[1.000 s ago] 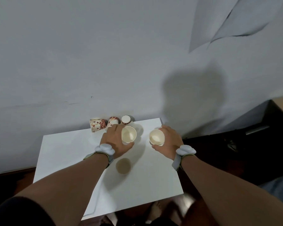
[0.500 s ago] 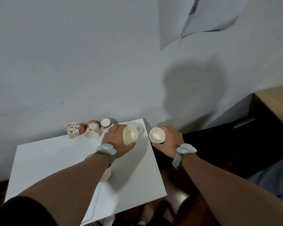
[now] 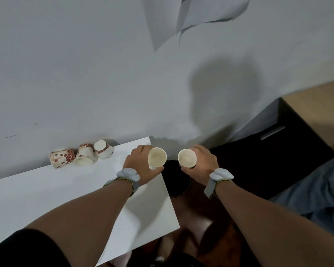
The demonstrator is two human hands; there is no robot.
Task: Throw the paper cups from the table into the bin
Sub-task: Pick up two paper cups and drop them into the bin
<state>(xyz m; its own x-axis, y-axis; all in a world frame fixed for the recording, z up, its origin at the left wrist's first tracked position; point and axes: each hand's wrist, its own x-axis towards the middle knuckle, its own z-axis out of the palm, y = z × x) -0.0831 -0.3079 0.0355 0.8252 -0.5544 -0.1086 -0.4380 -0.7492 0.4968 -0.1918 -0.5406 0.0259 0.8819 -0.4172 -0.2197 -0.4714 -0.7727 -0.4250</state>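
Since these cream paper cups are light and crushable, the sidewall's the spot: left hand fingers wrap one cup, right hand fingers wrap another, both over the dark round bin below. Three patterned cups sit well left on the white table.

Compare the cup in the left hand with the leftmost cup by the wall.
The cup in the left hand is held in the air, mouth towards the camera; the leftmost cup by the wall lies on its side on the table. The held cup shows a plain cream inside; the lying cup shows a red-brown bean print outside. The left hand grips one; nothing touches the other. Both look like paper cups.
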